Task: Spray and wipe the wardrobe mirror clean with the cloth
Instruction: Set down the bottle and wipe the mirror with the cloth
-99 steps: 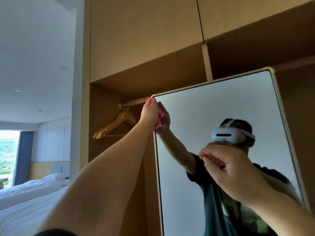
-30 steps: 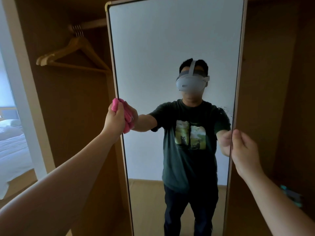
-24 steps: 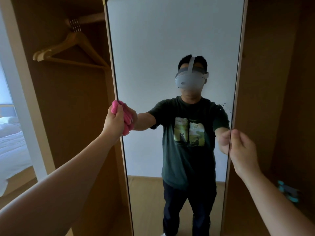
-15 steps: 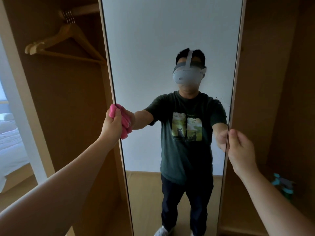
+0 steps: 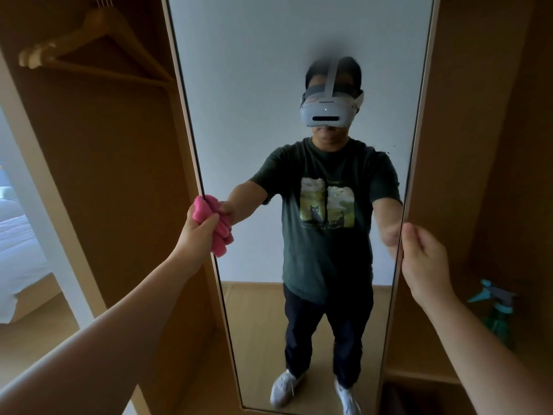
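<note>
Both forearms are cut off by the lower edge. The left hand (image 5: 198, 236) is clenched around a bunched pink cloth (image 5: 204, 209), pressing it against the left edge of the mirror (image 5: 254, 85). The right hand (image 5: 425, 265) grips the mirror's right edge, its fingertips hidden behind the frame. Farther right, a teal spray bottle (image 5: 495, 308) sits dim and blurred inside the wardrobe (image 5: 119, 145), and the mirror's top is out of frame.

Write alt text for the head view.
A person's left hand holds a pink cloth against the left edge of a tall wardrobe mirror while the right hand grips its right edge. A wooden hanger hangs upper left; a spray bottle sits lower right.
</note>
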`<act>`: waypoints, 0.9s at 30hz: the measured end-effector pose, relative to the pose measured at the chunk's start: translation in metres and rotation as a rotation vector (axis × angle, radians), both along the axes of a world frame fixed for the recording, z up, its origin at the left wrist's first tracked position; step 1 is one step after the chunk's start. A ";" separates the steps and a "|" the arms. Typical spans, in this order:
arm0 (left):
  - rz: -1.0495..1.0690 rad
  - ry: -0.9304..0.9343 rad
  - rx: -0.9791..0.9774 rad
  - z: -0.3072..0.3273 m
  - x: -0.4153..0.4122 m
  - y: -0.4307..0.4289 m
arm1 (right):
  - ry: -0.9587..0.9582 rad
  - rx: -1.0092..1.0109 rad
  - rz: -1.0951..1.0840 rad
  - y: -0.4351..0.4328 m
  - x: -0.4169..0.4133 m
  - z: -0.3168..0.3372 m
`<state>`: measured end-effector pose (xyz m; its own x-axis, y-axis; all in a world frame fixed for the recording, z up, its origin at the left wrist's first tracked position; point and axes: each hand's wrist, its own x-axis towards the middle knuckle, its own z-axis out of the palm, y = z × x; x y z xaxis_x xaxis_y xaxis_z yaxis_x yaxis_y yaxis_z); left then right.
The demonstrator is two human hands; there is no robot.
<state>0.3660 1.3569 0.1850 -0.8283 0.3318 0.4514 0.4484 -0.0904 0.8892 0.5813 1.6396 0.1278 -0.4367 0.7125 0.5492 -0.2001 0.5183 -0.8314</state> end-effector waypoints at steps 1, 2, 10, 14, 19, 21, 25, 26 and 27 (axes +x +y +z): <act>-0.035 -0.046 -0.014 -0.005 -0.001 -0.001 | -0.003 0.000 0.000 0.000 0.000 -0.002; -0.051 -0.061 -0.022 -0.012 -0.003 -0.003 | -0.004 -0.003 0.002 -0.001 0.001 -0.003; -0.019 -0.093 -0.094 -0.028 -0.003 -0.007 | -0.006 -0.018 0.000 -0.003 0.001 -0.012; -0.011 -0.108 -0.116 -0.031 -0.004 -0.008 | -0.016 -0.022 -0.009 -0.002 0.001 -0.019; -0.025 -0.113 -0.129 -0.037 0.000 -0.008 | -0.040 -0.026 -0.002 -0.006 0.003 -0.027; -0.035 -0.121 -0.141 -0.041 0.000 -0.009 | -0.044 -0.033 0.005 -0.008 0.004 -0.029; -0.039 -0.145 -0.138 -0.049 0.001 -0.009 | -0.039 -0.053 0.009 -0.007 0.003 -0.034; -0.038 -0.148 -0.137 -0.051 0.002 -0.009 | -0.035 -0.063 0.010 -0.007 0.002 -0.036; -0.035 -0.144 -0.139 -0.053 0.003 -0.009 | -0.035 -0.069 0.011 -0.006 0.002 -0.037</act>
<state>0.3688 1.3483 0.1315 -0.8679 0.4126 0.2768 0.3143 0.0243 0.9490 0.5833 1.6333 0.0905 -0.4627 0.7430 0.4837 -0.1761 0.4577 -0.8715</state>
